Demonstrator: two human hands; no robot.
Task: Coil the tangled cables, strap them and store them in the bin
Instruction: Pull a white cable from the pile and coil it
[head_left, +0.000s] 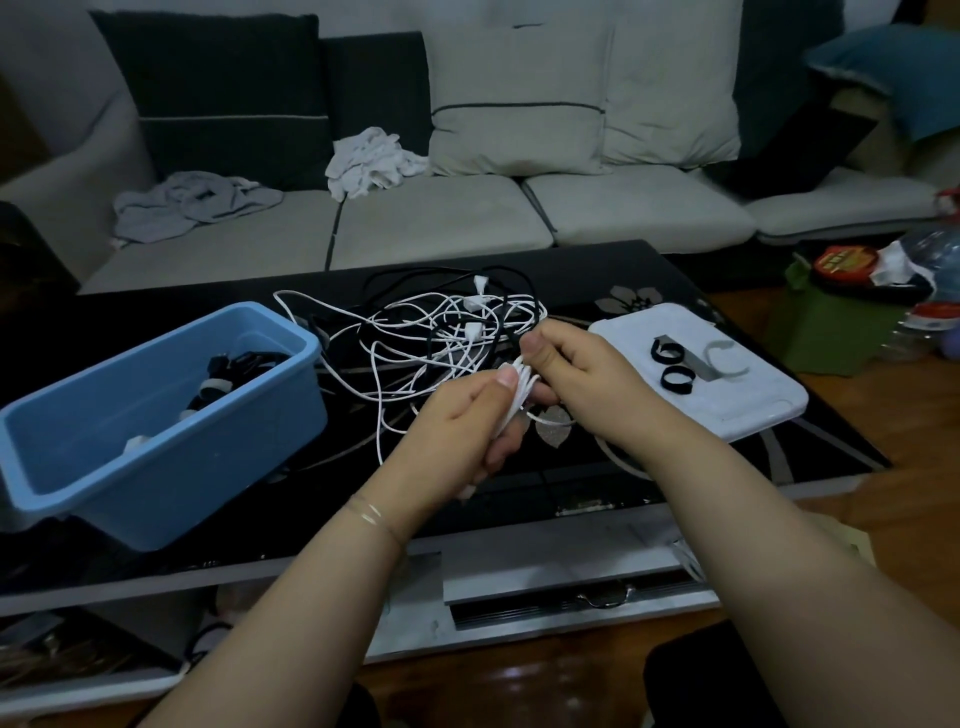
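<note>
Mid-coil above table (727, 291): left hand (457, 415) fisted round white cable (514, 397) loops, right hand (576, 374) pinching next turn; best kept even, feeding slack slowly from tangle (441, 332), straps (675, 371) right, bin (156, 410) left

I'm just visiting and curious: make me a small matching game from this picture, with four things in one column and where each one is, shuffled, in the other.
Things:
1. blue bin
2. black strap loops
3. white cable bundle
4. white cloth

Places:
A. on the sofa seat, against the cushions
B. gripped between the left hand and right hand
C. on the white lid at the table's right
D. at the table's left, with strapped cables inside

Pairs: 1-D, 2-C, 3-B, 4-A
</note>
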